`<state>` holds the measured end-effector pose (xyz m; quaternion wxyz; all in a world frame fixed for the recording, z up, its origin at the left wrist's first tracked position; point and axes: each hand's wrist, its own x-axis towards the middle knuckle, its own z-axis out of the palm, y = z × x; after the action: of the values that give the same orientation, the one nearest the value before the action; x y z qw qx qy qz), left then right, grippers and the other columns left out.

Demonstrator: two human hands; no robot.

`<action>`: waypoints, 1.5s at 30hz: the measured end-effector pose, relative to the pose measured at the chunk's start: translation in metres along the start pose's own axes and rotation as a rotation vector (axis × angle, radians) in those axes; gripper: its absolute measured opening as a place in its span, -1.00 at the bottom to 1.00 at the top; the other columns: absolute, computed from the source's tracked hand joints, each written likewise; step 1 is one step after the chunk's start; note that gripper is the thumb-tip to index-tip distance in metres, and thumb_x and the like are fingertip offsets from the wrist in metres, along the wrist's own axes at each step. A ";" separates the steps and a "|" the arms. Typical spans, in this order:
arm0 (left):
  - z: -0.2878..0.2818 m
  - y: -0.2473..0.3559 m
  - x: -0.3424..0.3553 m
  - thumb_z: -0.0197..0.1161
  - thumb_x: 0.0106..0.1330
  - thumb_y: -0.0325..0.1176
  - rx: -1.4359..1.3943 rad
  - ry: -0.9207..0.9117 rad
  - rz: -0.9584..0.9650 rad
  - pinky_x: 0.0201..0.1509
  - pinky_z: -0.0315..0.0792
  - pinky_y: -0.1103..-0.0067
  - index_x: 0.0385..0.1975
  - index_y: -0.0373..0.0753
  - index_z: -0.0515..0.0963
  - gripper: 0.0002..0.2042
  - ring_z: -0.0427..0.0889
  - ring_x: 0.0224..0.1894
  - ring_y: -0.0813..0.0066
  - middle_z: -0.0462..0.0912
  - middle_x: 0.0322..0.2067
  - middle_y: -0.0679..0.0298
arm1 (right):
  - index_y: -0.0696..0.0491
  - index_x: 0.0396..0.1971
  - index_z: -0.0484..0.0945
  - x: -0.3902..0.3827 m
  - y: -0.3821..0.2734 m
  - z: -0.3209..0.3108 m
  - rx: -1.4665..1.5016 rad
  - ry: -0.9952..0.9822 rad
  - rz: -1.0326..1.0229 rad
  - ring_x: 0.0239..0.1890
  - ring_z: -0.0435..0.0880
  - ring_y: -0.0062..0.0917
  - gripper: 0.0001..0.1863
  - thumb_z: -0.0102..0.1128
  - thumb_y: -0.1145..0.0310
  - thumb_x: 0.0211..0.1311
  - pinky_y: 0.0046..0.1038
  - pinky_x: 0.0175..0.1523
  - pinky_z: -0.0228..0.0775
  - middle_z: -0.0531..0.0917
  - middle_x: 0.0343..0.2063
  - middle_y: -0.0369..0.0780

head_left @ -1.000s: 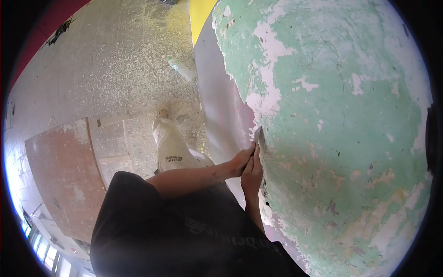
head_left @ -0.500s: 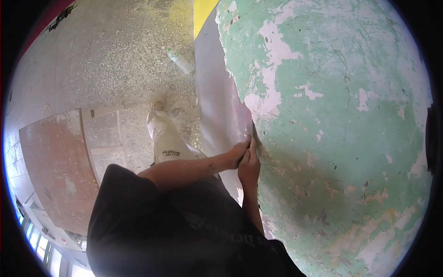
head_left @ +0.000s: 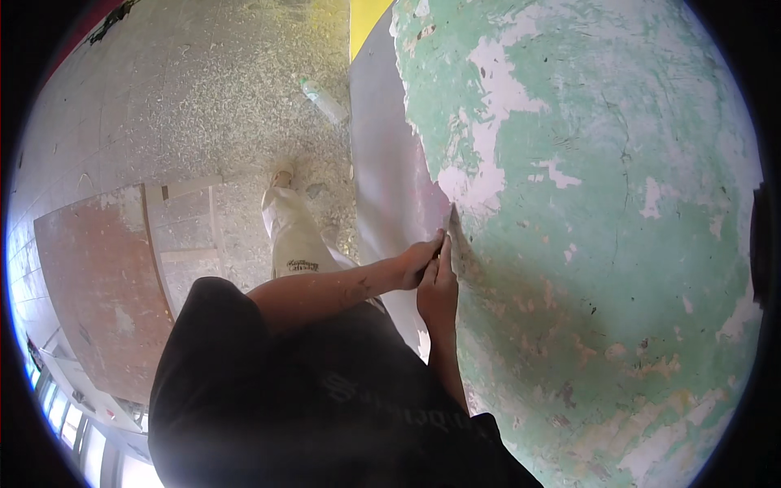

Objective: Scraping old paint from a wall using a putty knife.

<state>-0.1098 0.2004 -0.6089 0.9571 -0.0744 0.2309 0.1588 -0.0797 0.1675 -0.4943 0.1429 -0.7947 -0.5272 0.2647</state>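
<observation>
Wall stripping partly done; most of the green coating is in place

Nearest the camera is the person's black shirt (head_left: 325,390). Beyond it, the left hand (head_left: 421,259) and right hand (head_left: 438,291) are together, both closed around one scraper (head_left: 452,218). Fingers cover the handle; only a narrow blade shows. The blade points away from the body, its tip at the ragged border between the green coating (head_left: 586,220) and the smooth grey-pink band (head_left: 382,130). Firm contact of the tip cannot be confirmed.

Done, in this reporter's judgement: a pale patch (head_left: 496,89) running up the wall above the blade, smaller scattered spots, and the grey-pink band, which carries no green beside the blade. Whether the band was scraped or finished separately cannot be determined.

Left: the green covers most of the wall to the right, cracked and blotched in places. Overall assessment: well short of complete.

Below stand the light trousers (head_left: 299,232) and one shoe (head_left: 282,177). The floor (head_left: 220,106) is strewn with pale flakes, probably scraping waste. A brownish board (head_left: 102,285) lies to the left; farther off, a clear bottle (head_left: 324,102) lies near the wall's foot.
</observation>
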 end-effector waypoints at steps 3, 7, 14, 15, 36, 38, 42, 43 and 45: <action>0.018 -0.015 -0.021 -0.18 0.41 0.20 0.046 0.000 -0.092 -0.12 0.43 0.47 -0.13 -0.19 0.43 -0.48 0.48 -0.25 0.46 0.52 -0.30 0.27 | 0.22 0.30 0.08 -0.023 -0.011 -0.017 0.043 -0.029 0.020 0.05 0.48 0.04 -0.45 -0.23 0.42 0.32 -0.14 0.09 0.36 0.46 0.05 0.16; 0.019 -0.010 -0.012 -0.18 0.40 0.21 0.052 0.044 -0.039 0.00 0.40 0.46 -0.03 -0.22 0.41 -0.44 0.48 -0.14 0.45 0.53 -0.18 0.24 | 0.22 0.30 0.08 -0.011 -0.009 -0.015 -0.026 -0.030 0.007 0.06 0.48 0.05 -0.45 -0.27 0.44 0.30 -0.15 0.11 0.35 0.44 0.06 0.17; 0.032 -0.003 -0.031 -0.17 0.40 0.21 0.009 0.048 -0.064 -0.04 0.42 0.49 -0.11 -0.21 0.47 -0.45 0.51 -0.20 0.48 0.57 -0.27 0.26 | 0.18 0.31 0.13 -0.021 -0.011 -0.016 0.085 -0.073 0.134 0.24 0.33 -0.04 -0.48 -0.24 0.39 0.37 -0.29 0.26 0.23 0.35 0.19 0.13; 0.024 -0.004 -0.016 -0.17 0.40 0.21 0.011 0.046 -0.057 -0.04 0.42 0.49 -0.11 -0.21 0.47 -0.45 0.51 -0.20 0.48 0.57 -0.27 0.26 | 0.18 0.31 0.13 -0.015 -0.009 -0.015 0.085 -0.072 0.126 0.24 0.33 -0.04 -0.48 -0.24 0.39 0.37 -0.29 0.26 0.23 0.35 0.19 0.13; 0.023 0.015 -0.016 -0.20 0.41 0.20 -0.007 -0.083 0.026 -0.29 0.42 0.58 -0.34 -0.09 0.44 -0.53 0.45 -0.41 0.58 0.48 -0.47 0.39 | 0.07 0.35 0.01 0.000 -0.041 -0.023 -0.166 -0.151 0.113 -0.08 0.52 0.08 -0.43 -0.25 0.36 0.34 -0.07 -0.06 0.39 0.52 -0.12 0.18; 0.032 0.017 -0.017 -0.20 0.43 0.17 0.021 -0.101 0.008 -0.31 0.41 0.60 -0.34 -0.10 0.44 -0.54 0.44 -0.43 0.60 0.46 -0.50 0.40 | 0.07 0.36 0.00 0.002 -0.048 -0.026 -0.182 -0.157 0.211 0.05 0.49 0.03 -0.42 -0.26 0.39 0.34 -0.14 0.06 0.39 0.46 0.04 0.16; 0.043 0.039 -0.027 -0.21 0.45 0.13 -0.065 -0.017 0.048 -0.31 0.40 0.58 -0.35 -0.11 0.44 -0.55 0.44 -0.44 0.58 0.45 -0.52 0.40 | 0.12 0.35 0.01 0.018 -0.039 -0.018 -0.225 -0.131 0.164 0.04 0.48 0.05 -0.43 -0.26 0.40 0.33 -0.14 0.07 0.38 0.47 0.03 0.17; 0.038 0.033 -0.028 -0.21 0.45 0.13 -0.067 -0.015 0.044 -0.31 0.40 0.58 -0.35 -0.11 0.44 -0.55 0.44 -0.44 0.58 0.45 -0.52 0.40 | 0.12 0.34 0.02 0.011 -0.039 -0.017 -0.180 -0.143 0.124 0.03 0.48 0.05 -0.43 -0.26 0.40 0.33 -0.13 0.07 0.37 0.47 0.02 0.17; 0.028 0.026 -0.019 -0.22 0.45 0.13 -0.023 -0.045 0.009 -0.31 0.41 0.56 -0.37 -0.11 0.42 -0.55 0.43 -0.45 0.57 0.43 -0.54 0.41 | 0.13 0.34 0.03 0.010 -0.041 -0.018 -0.133 -0.146 0.066 0.03 0.48 0.06 -0.43 -0.25 0.40 0.33 -0.13 0.08 0.37 0.47 0.01 0.17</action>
<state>-0.1231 0.2252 -0.5771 0.9604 -0.0809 0.2075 0.1673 -0.0977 0.1944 -0.4620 0.0422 -0.7980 -0.5262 0.2908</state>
